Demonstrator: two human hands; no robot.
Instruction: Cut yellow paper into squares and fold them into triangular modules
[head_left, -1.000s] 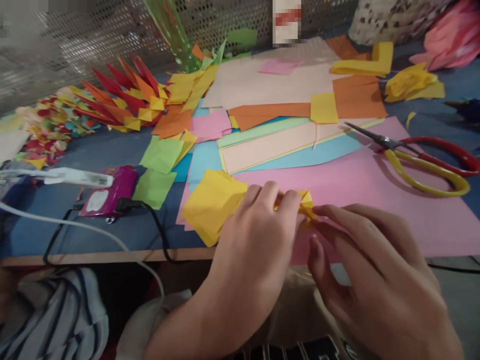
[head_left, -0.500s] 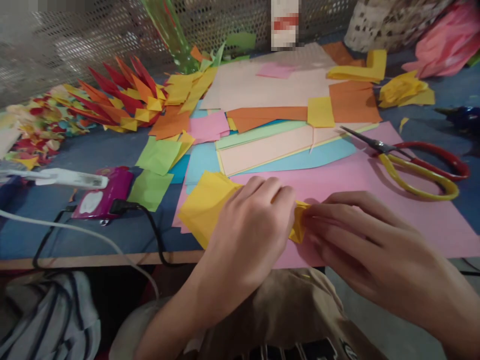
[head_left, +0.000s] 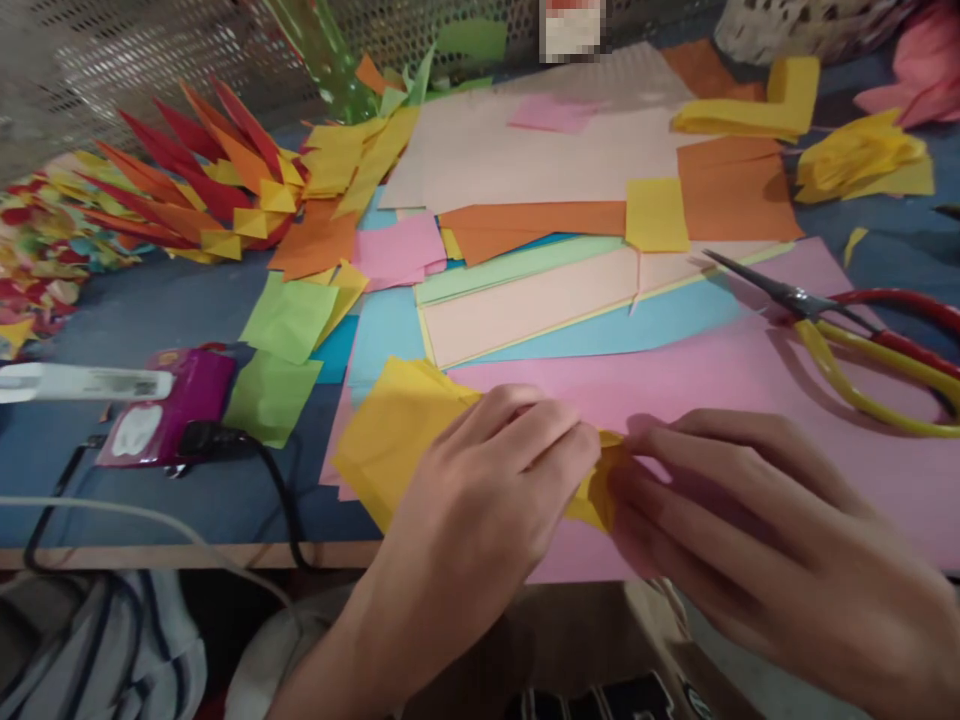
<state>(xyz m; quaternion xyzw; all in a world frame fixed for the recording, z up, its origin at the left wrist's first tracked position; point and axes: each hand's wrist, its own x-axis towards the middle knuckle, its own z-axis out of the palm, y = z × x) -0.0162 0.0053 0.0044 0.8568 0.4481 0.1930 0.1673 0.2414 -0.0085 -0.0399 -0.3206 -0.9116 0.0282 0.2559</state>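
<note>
Between my two hands is a small folded piece of yellow paper [head_left: 595, 500], partly covered by the fingers. My left hand [head_left: 502, 480] is closed on its left side, knuckles up. From the right, my right hand [head_left: 720, 510] pinches the other end between thumb and fingertips. Under my left wrist, larger yellow sheets [head_left: 397, 430] lie on a big pink sheet [head_left: 750, 390]. Scissors [head_left: 802, 300] with one red and one yellow handle rest on the pink sheet, beyond my right hand.
Strips and squares of coloured paper cover the blue table [head_left: 172, 310]. A spiky red and orange paper piece [head_left: 202, 180] stands at the left. Nearer is a purple box [head_left: 172, 410] with cables. A yellow crumpled paper flower [head_left: 862, 155] lies at the back right.
The view has shifted slightly closer and lower on the table. Both hands keep hold of the folded yellow paper, with a bit more of its lower part showing between them.
</note>
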